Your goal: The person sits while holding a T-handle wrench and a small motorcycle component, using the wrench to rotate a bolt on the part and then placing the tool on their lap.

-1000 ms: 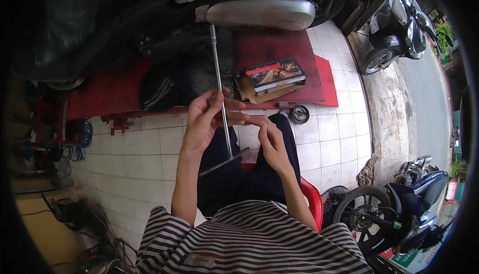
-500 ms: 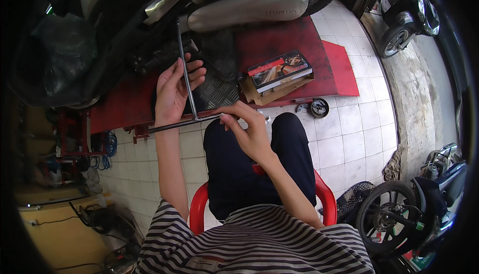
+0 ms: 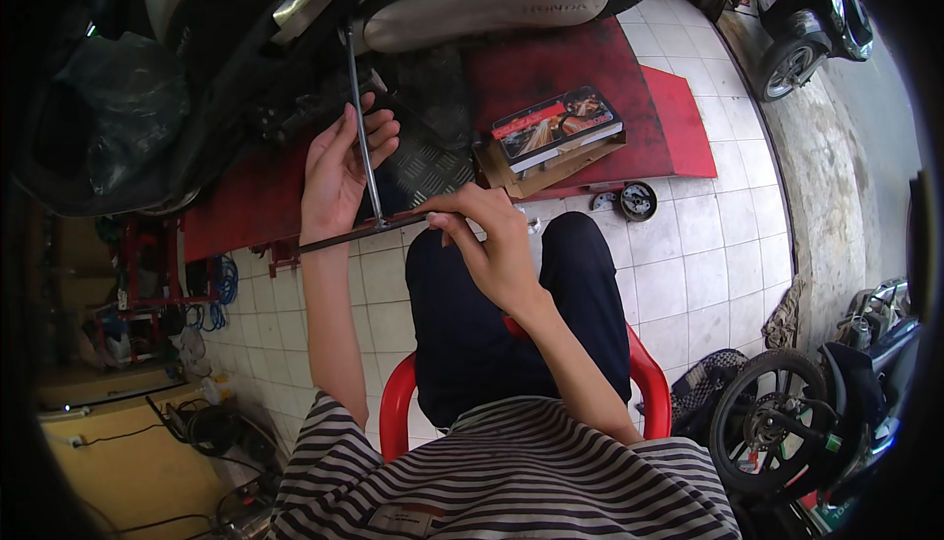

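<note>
A T-handle wrench (image 3: 360, 132) slants from the scooter's underside towards me, its far tip by the engine area and hidden in shadow. My left hand (image 3: 339, 161) is loosely curled around the shaft, palm up, thumb on one side and fingers on the other. With thumb and forefinger, my right hand (image 3: 492, 240) pinches the right end of the crossbar. The bar's left end sticks out over my left forearm. Above the hands is the scooter (image 3: 487, 4), with a silver casing low on its side.
The scooter stands on a red lift platform (image 3: 629, 107) with a tread plate. A printed box (image 3: 556, 127) lies on cardboard (image 3: 551, 171) there. A round metal part (image 3: 638, 202) sits on the tiles. Another motorcycle (image 3: 787, 422) stands at right. I sit on a red chair (image 3: 649, 383).
The crossbar has tilted slightly, and its junction with the shaft sits a little higher in view. Both hands keep their hold. The whole view has shifted slightly.
</note>
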